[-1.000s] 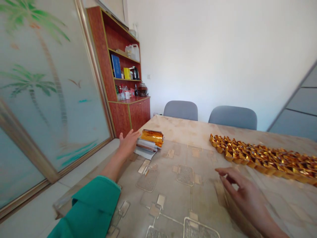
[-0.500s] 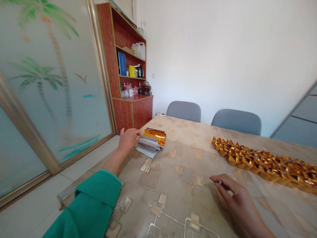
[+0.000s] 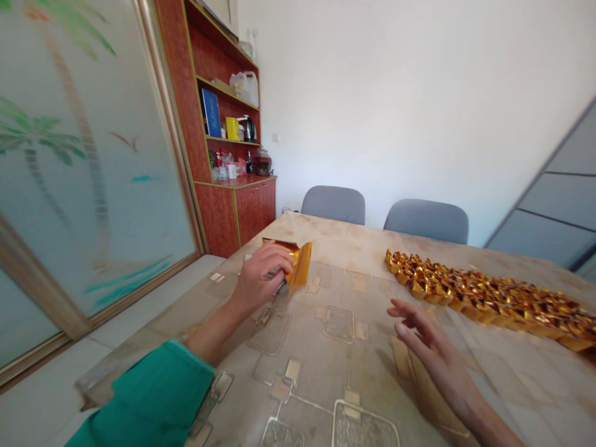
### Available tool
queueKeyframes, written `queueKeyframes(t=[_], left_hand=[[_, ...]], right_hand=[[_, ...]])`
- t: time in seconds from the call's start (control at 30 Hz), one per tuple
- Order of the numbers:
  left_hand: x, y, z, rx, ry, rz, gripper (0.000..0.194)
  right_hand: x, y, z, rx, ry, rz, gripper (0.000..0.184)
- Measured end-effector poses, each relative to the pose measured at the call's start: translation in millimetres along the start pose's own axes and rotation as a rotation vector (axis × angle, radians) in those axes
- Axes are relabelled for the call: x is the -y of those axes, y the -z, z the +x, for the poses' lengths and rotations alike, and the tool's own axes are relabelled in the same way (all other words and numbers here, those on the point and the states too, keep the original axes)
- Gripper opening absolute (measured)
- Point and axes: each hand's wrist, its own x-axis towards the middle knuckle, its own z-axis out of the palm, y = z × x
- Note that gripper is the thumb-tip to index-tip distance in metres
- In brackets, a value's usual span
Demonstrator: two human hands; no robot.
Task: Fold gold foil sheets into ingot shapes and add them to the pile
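My left hand (image 3: 261,279), in a green sleeve, is closed round a gold foil sheet (image 3: 300,266) and lifts it off the stack of foil paper (image 3: 272,243) near the table's left edge. The stack is mostly hidden behind that hand. My right hand (image 3: 426,341) hovers open above the table, fingers spread, holding nothing. Beyond it lies a long heap of folded gold paper ingots (image 3: 484,297) running toward the right edge.
The table (image 3: 326,347) has a beige patterned cover. Two grey chairs (image 3: 333,203) stand at its far side. A red wooden cabinet (image 3: 223,124) with bottles and a kettle stands left, beside a frosted glass door (image 3: 69,167) with palm trees.
My left hand went from resting on the stack to gripping a gold sheet and raising it toward me. My right hand lifted slightly off the table and opened its fingers.
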Motion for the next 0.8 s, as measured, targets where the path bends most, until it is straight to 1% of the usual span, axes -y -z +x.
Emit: queueKeyframes(t=[0.07,0.17,0.27,0.33,0.37,0.4,0.5,0.53,0.63,0.7,0.73,0.8], left_hand=[[-23,-10.4,-4,0.005,-0.143,-0.161,0.021],[-53,-24.0,-10,0.101,-0.262,-0.353,0.022],[-70,-34.7,-17,0.16,-0.243,-0.538,0.026],[-75,-40.3,-20,0.17,-0.193,-0.626,0.029],[-76,-42.7,-22,0.171,-0.171,-0.658,0.029],[-76,-44.6,-24,0.175,-0.151,-0.677,0.028],[-74,-47.3,-30,0.206,-0.141,-0.672,0.029],[-74,-46.9,-32,0.217,-0.146,-0.655,0.029],[-74,-42.3,-35,0.243,-0.119,-0.625,0.029],[-78,-38.3,-35,0.331,-0.066,-0.616,0.03],[-81,-36.8,-36,0.402,-0.045,-0.597,0.04],[-88,-36.6,-38,0.574,-0.038,-0.516,0.073]], right_hand=[[1,2,0,0.027,0.024,0.033,0.06],[0,3,-2,0.09,0.097,0.073,0.08],[-4,1,-4,0.196,0.139,0.111,0.094],[-5,0,-4,0.257,0.148,0.128,0.095],[-4,-1,-5,0.278,0.158,0.127,0.089],[-3,-2,-5,0.286,0.175,0.117,0.077],[2,-3,-5,0.257,0.281,0.037,0.02],[5,-3,-5,0.239,0.34,-0.007,0.011],[9,2,-7,0.202,0.583,-0.192,0.009],[9,7,-11,0.196,0.733,-0.325,0.011],[9,8,-14,0.204,0.784,-0.381,0.013],[8,9,-21,0.243,0.829,-0.47,0.017]])
